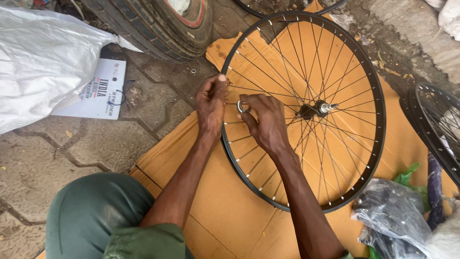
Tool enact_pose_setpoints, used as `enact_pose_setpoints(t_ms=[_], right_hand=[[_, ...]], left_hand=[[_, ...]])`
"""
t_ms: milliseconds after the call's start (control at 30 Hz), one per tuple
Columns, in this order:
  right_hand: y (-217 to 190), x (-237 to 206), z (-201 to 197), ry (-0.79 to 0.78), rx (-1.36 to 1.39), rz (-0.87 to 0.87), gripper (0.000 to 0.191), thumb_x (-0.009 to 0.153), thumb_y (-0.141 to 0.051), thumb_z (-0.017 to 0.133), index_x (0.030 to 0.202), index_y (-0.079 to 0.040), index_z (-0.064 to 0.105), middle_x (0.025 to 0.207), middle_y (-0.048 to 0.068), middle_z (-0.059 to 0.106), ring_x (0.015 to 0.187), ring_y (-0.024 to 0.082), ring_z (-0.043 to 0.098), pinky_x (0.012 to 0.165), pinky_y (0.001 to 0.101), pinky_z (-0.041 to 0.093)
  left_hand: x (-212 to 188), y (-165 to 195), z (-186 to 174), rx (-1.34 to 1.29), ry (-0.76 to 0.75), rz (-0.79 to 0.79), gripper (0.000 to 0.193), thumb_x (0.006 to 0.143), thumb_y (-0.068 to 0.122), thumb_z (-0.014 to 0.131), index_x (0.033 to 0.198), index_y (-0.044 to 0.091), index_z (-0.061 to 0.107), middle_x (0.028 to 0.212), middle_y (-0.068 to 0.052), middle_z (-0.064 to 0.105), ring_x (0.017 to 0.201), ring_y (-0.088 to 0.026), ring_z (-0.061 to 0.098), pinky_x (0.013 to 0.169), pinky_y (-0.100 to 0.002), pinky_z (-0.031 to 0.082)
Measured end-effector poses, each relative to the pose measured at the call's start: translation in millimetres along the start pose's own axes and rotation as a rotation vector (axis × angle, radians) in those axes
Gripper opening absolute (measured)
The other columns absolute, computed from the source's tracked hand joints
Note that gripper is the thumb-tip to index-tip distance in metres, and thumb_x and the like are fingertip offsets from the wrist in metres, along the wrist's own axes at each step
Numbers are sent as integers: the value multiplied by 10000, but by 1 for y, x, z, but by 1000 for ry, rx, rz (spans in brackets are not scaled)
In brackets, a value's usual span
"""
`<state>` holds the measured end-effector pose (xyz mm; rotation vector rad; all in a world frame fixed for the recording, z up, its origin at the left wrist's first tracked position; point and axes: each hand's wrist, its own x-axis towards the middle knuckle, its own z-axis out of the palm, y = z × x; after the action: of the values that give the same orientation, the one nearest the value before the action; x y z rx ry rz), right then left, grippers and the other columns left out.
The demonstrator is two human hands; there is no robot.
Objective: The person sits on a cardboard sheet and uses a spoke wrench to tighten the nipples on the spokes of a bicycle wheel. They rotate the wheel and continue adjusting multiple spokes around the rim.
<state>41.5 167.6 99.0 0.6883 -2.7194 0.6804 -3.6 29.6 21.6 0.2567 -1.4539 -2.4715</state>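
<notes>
Bicycle wheel (306, 108) flat on cardboard (211, 211), axle (328, 107) pointing up-right. Left hand (211, 108) pinches rim at cardboard's left edge; right hand (266, 122) clamps small metal spoke wrench (241, 107) on spoke.

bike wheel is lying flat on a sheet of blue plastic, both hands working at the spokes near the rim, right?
Not quite: in the head view the bike wheel lies on orange-brown cardboard, not blue plastic. The rest holds: the left hand and right hand are at the spokes near the rim.

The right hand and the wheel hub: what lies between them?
Only thin spokes over cardboard separate the right hand from the hub, in the head view.
</notes>
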Motion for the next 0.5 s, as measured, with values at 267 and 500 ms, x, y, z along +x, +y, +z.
enact_pose_setpoints(t_ms=[267,500], right_hand=[[-5,32,16,-383,19,457,291,1112,-316,529,1080,-56,656,853,151,723,771,303,661,811,452,485],[-4,25,16,-123,531,113,212,922,-227,702,937,-24,646,922,71,725,850,217,693,768,432,555]], left_hand=[[-5,-14,-7,5,29,-64,321,1061,333,622,987,32,706,730,27,496,664,-70,414,584,-268,355],[-4,-8,-5,-33,28,-16,282,1037,311,620,1024,46,714,885,11,683,810,-71,615,739,-263,541]])
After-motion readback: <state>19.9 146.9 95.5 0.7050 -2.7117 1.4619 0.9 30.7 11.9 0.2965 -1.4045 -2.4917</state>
